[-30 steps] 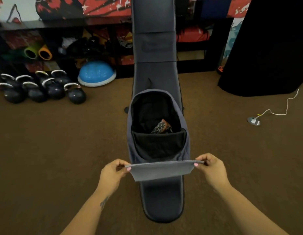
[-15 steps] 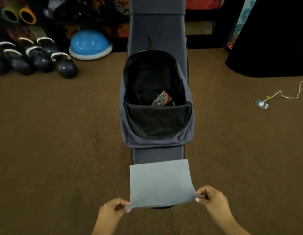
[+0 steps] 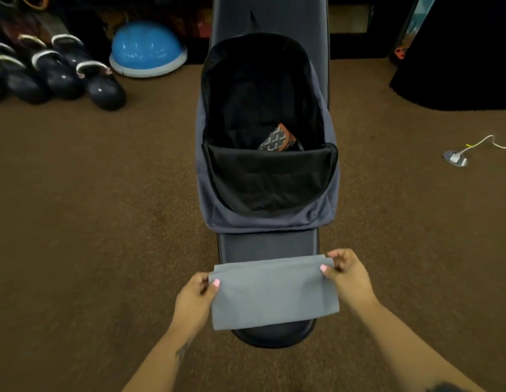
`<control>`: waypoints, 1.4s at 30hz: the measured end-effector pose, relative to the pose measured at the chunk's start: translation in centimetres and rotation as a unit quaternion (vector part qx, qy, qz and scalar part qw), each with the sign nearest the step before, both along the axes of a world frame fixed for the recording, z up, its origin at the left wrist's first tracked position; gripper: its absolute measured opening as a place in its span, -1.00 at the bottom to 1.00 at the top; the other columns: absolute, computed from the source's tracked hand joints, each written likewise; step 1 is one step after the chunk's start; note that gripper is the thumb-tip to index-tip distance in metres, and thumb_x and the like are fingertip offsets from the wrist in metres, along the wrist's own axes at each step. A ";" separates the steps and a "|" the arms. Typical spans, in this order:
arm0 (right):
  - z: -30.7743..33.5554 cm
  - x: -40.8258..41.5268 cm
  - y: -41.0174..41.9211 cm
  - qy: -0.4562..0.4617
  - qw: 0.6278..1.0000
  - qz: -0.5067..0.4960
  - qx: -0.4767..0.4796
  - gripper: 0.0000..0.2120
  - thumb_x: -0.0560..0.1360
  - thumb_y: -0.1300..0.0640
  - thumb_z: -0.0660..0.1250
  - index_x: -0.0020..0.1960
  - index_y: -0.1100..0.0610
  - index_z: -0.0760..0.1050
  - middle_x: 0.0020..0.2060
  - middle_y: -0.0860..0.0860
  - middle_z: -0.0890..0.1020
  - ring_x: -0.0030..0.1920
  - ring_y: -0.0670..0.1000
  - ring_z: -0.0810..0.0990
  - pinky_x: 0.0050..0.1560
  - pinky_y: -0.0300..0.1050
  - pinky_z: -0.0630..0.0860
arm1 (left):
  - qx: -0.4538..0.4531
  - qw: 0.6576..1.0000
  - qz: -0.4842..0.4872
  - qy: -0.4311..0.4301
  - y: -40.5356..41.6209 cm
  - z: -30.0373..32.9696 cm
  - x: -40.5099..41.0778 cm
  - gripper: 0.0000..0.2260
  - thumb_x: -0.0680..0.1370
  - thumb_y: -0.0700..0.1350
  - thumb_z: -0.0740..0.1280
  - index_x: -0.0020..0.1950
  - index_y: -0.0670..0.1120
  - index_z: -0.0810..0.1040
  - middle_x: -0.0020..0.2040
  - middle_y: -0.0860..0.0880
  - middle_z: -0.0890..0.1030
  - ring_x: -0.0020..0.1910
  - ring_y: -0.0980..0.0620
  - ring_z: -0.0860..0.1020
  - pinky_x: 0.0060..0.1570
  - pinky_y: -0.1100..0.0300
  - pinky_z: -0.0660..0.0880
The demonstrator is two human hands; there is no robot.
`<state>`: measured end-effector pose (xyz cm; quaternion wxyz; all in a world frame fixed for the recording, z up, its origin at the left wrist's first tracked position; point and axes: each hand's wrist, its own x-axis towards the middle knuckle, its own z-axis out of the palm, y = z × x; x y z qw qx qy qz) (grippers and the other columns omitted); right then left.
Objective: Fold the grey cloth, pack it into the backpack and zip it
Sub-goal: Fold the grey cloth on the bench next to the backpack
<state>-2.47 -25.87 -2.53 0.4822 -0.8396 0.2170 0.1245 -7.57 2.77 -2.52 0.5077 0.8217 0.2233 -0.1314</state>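
- Grey fabric first: you have one grey cloth (image 3: 275,291), folded over into a wide rectangle, lying on the near end of the one dark padded bench (image 3: 268,246).
- Your left hand (image 3: 195,299) pinches the cloth's far left corner, thumb on top and fingers curled beneath the edge.
- Your right hand (image 3: 348,275) pinches the far right corner the same way, thumb and fingers pressed together on the fabric.
- Both of your hands are closed on the cloth; neither touches the bag.
- One backpack (image 3: 267,219) lies on the bench just beyond the cloth, with a bare strip of bench between them.
- Its main compartment gapes open, showing black lining, and the flap is folded down toward you.
- One patterned pouch (image 3: 278,141) with an orange edge sits inside the compartment.
- One blue half-dome balance trainer (image 3: 147,49) rests on the brown carpet (image 3: 90,222) to your left.
- Beside it stands a group of dark kettlebells (image 3: 62,77); five or so show, though the frame's edge cuts off the count.
- One white cable (image 3: 483,141) runs to a small floor plate on your right.
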 end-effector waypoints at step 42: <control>-4.9 0.1 6.7 -0.156 0.786 0.401 -0.444 -0.32 0.12 -0.11 0.60 0.21 0.00 0.56 0.22 0.09 0.61 0.26 0.20 0.54 0.36 0.30 0.16 | 0.384 0.888 -0.246 -0.064 -4.2 -3.5 0.8 -0.63 0.60 0.08 0.09 0.41 0.07 0.25 0.30 0.04 0.39 0.27 0.02 0.38 0.26 0.06 0.29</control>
